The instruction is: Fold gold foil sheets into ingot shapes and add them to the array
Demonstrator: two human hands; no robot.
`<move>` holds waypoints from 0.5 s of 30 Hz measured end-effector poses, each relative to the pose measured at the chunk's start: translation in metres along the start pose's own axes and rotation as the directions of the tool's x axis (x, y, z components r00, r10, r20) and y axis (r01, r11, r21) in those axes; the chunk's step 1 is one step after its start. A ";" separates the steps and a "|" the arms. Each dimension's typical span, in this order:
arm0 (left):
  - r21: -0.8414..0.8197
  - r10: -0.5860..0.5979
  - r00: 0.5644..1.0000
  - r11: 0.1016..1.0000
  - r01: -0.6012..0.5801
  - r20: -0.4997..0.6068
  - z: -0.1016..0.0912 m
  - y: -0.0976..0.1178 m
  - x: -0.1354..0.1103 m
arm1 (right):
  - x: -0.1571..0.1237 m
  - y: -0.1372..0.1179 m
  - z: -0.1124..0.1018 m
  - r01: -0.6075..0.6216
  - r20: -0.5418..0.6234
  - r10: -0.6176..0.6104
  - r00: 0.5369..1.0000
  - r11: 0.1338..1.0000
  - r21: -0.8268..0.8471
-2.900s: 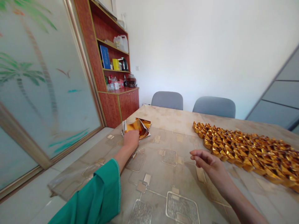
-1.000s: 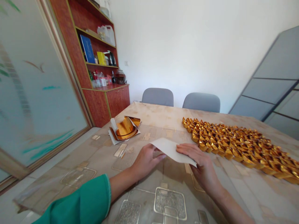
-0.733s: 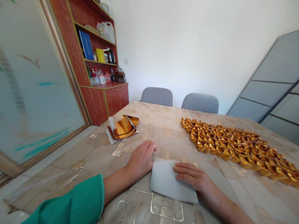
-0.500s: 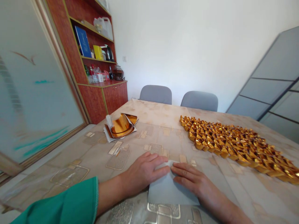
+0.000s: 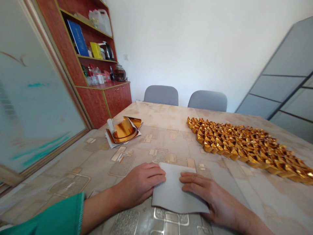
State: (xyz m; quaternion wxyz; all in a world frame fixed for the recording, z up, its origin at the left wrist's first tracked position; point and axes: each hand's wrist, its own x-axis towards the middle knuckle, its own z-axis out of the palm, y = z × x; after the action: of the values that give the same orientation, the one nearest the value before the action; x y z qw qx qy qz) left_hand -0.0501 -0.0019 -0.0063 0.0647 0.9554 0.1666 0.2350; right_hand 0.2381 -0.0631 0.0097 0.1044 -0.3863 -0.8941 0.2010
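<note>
A pale grey sheet of paper (image 5: 177,191) lies on the table in front of me, its near edge slightly curved. My left hand (image 5: 144,181) rests at its left side, fingers stretched out and close together, the tips on the paper's edge. On the right side my right hand (image 5: 202,191) lies with its fingers extended over the sheet. Its thumb is mostly hidden near the near right corner. Most of the paper between the two hands is uncovered. The underside of the sheet is not visible.
A loose stack of gold foil sheets (image 5: 124,130), curled, lies to the left. Many folded gold foil pieces (image 5: 239,143) stand in rows on the right. Two grey chairs (image 5: 161,95) stand beyond the patterned tablecloth (image 5: 158,120). A red-brown cabinet (image 5: 117,98) is at the back left.
My left hand has moved left, away from the right hand, uncovering the paper's far left corner. The right hand stays nearly in place on the paper. The view has shifted slightly.
</note>
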 end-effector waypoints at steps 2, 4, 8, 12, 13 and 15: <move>0.008 0.021 1.000 1.000 -0.021 0.014 0.001 -0.002 0.000 | -0.001 0.002 0.000 -0.003 0.010 0.003 1.000 1.000 0.009; 0.012 0.016 1.000 1.000 -0.016 0.017 0.003 -0.002 -0.002 | -0.002 0.002 -0.002 0.014 0.004 -0.014 1.000 1.000 0.005; -0.053 -0.073 0.997 0.996 0.073 0.004 0.005 0.000 -0.006 | 0.001 0.002 -0.009 0.064 -0.043 -0.063 0.997 0.997 0.032; -0.145 -0.262 0.963 0.952 0.268 0.058 0.001 0.007 0.001 | 0.005 0.004 -0.014 0.038 -0.118 -0.018 0.993 0.985 0.170; -0.151 -0.318 0.946 0.934 0.325 0.069 -0.001 0.009 0.003 | 0.006 0.005 -0.013 0.023 -0.136 0.005 0.991 0.979 0.202; -0.148 -0.431 0.898 0.886 0.439 0.084 -0.002 0.014 0.009 | 0.008 0.006 -0.010 -0.019 -0.173 0.062 0.983 0.971 0.238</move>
State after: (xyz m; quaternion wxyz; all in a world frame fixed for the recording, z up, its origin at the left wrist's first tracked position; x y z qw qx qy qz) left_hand -0.0397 -0.0118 0.0026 0.1975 0.8907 0.3550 0.2039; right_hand 0.2398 -0.0503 0.0162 0.2255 -0.4059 -0.8428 0.2721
